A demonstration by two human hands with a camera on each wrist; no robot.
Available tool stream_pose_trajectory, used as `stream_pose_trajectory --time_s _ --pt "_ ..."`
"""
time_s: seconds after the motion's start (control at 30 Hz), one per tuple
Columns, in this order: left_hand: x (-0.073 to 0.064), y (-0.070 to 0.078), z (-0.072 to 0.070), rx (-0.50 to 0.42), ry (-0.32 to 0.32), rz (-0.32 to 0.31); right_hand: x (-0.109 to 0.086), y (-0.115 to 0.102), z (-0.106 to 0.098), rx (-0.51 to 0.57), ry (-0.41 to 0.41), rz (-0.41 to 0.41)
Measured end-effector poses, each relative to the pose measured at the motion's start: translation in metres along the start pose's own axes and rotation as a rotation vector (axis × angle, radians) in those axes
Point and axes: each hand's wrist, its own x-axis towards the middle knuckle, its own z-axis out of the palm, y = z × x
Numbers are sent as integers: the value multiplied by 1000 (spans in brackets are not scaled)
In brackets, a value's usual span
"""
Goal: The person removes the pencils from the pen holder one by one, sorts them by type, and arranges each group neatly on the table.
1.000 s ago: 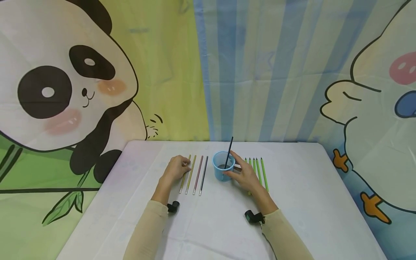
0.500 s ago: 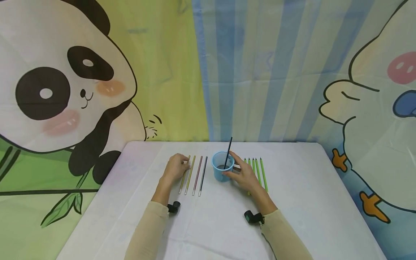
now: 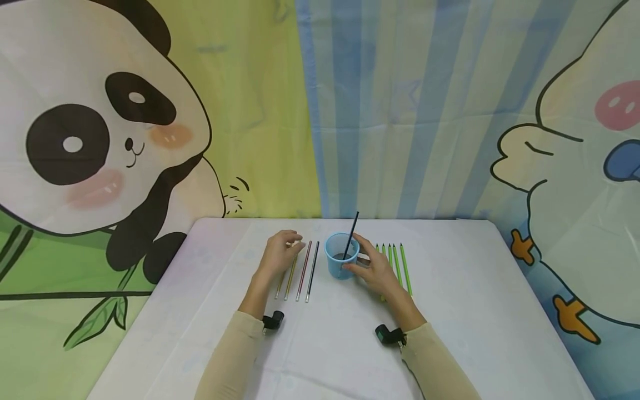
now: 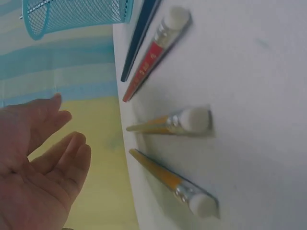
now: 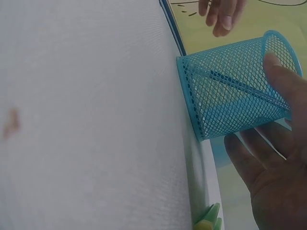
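My left hand [image 3: 279, 253] hovers over the far ends of two yellow-handled paintbrushes [image 3: 290, 282]. In the left wrist view its fingers are loosely bent, with nothing between them and the thumb. Beside these lie a red paintbrush [image 4: 151, 55] and a dark blue paintbrush [image 4: 139, 40], white tips towards me. My right hand [image 3: 379, 272] holds a light blue mesh pen cup [image 5: 235, 96] upright on the table, thumb and fingers on either side. One dark slim stick [image 3: 352, 233], its lower end seen only through the mesh, leans inside the cup.
Several green pencils [image 3: 405, 272] lie in a row right of the cup, partly covered by my right hand and wrist. The white table [image 3: 320, 344] ends at a cartoon-printed curtain [image 3: 400, 111] behind.
My left hand has lifted from beside the leftmost yellow paintbrush and shifted right over both yellow ones, its fingers loosening. My right hand and the pen cup stay where they were.
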Motion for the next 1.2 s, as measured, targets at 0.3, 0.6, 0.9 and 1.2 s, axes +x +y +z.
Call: stream_pose_trajectory --time_s 0.3,0.6,0.9,1.2 --pt "1 16 6 -77 -11 89 -2 -2 1 18 0 5" --pt "4 30 14 -140 0 135 -1 -8 3 9 12 32" --pt "8 37 22 -173 0 166 -1 -5 5 13 22 26" --pt "11 45 34 -240 -20 195 -1 -4 5 24 9 1"
